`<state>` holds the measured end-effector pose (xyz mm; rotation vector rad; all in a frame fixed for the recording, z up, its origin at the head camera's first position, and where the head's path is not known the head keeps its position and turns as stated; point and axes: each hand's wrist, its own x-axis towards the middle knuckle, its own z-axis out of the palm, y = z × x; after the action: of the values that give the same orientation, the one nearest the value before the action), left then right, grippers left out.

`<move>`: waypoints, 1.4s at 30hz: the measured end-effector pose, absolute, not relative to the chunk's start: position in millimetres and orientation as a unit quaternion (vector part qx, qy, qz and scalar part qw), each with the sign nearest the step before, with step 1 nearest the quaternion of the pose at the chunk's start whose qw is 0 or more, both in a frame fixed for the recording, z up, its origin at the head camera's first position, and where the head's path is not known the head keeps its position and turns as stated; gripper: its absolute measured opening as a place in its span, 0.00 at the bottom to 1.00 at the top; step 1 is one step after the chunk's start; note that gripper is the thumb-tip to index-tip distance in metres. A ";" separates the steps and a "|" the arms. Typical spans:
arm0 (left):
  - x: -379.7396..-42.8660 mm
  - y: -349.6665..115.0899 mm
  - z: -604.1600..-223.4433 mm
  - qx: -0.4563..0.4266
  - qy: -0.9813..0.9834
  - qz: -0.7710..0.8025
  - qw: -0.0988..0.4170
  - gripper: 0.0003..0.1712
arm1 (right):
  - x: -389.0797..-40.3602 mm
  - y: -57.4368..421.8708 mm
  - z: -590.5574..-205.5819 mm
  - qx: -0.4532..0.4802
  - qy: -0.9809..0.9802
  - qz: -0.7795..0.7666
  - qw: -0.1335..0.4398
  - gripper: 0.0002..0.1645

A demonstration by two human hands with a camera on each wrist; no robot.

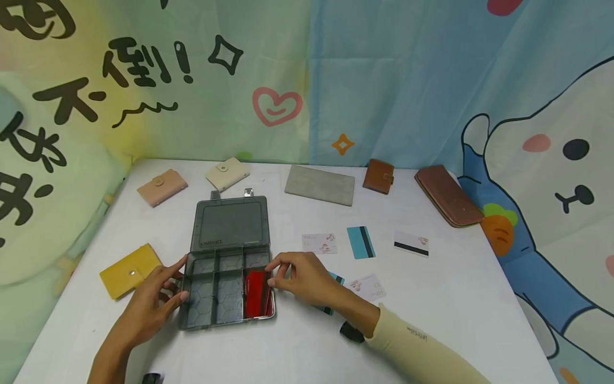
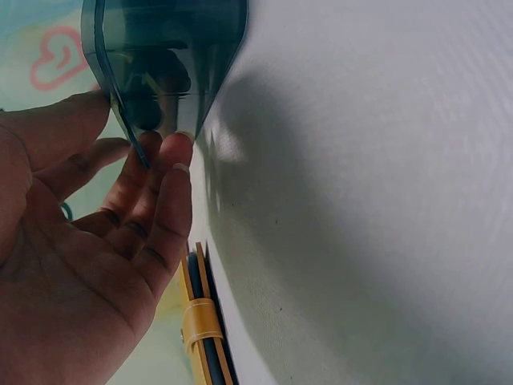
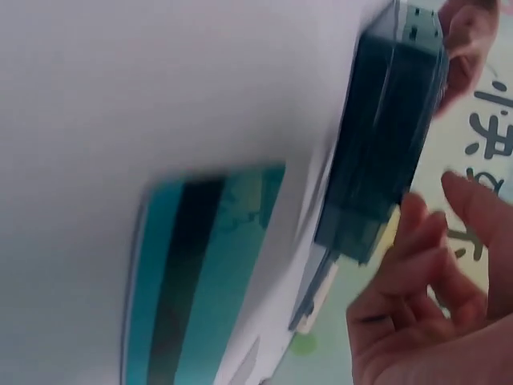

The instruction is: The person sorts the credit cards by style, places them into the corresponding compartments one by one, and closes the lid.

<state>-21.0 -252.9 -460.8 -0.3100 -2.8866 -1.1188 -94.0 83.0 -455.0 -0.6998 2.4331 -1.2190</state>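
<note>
The left hand [image 1: 152, 303] rests relaxed fingers against the left side of the open box [image 1: 229, 296], whose near right compartment holds red cards [image 1: 255, 293]. At the box's right rim is the right hand [image 1: 303, 274]; whether it pinches a card I cannot tell. A snagging card could drag the box askew if the left hand slips.

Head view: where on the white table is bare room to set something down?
Free: between the yellow wallet and tan wallet; below the long brown wallet, right of the striped white card. Crowded: right of the compartment box, with the right hand and loose cards.
</note>
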 end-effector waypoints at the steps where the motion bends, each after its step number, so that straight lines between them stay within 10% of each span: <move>1: -21.0 -253.1 -461.0 -0.100 -0.928 -0.359 0.015 0.45 | -95.0 84.1 -454.7 -0.253 0.854 -0.422 0.169 0.12; 18: -19.8 -255.6 -461.3 -0.085 -0.929 -0.360 0.007 0.45 | -99.8 96.3 -457.5 -0.339 0.844 -0.364 0.201 0.23; 42: -19.3 -255.1 -463.1 -0.089 -0.925 -0.369 0.005 0.44 | -154.1 241.2 -466.8 -0.101 0.937 -0.322 0.095 0.36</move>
<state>-19.3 -255.1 -463.1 -0.2783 -2.8974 -1.1564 -154.1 241.2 -466.8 -0.2984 2.7762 -0.9545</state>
